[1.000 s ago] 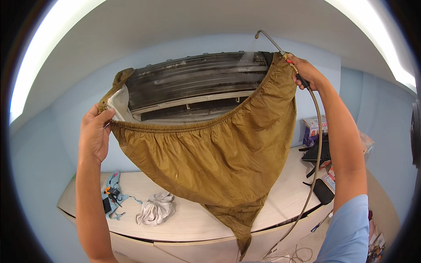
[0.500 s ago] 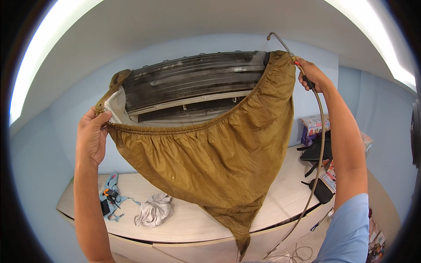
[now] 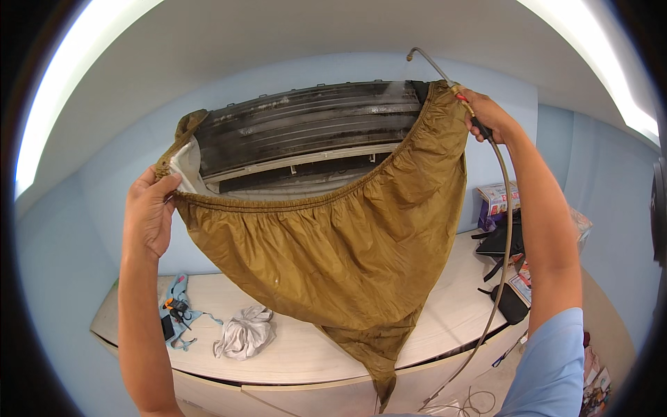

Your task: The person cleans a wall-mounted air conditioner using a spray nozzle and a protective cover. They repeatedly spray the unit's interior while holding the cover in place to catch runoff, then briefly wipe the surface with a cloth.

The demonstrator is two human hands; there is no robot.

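An opened wall air conditioner (image 3: 306, 132) shows its dark, wet-looking inside. Around its sides and below it hangs a brown cleaning cover (image 3: 333, 257) with a gathered elastic rim, narrowing to a point at the bottom. My left hand (image 3: 149, 208) pinches the cover's rim at the unit's lower left, by the white lining. In my right hand (image 3: 490, 117) is the black grip of a spray wand (image 3: 445, 75), raised at the unit's upper right. The bent nozzle points down, and a faint mist shows below it. From the grip a hose (image 3: 505, 250) runs down toward the floor.
Beneath the cover stands a long pale cabinet (image 3: 292, 354). On its left lie a light-blue cloth item (image 3: 182, 340) with orange-and-black tools and a crumpled pale cloth (image 3: 244, 333). Black bags (image 3: 511, 304) and boxes (image 3: 497, 198) crowd its right end. A ceiling (image 3: 333, 28) slopes overhead.
My right hand and the spray wand have shifted slightly left, taking the nozzle and mist along the unit's top. The left hand keeps its hold on the cover, nearly still.
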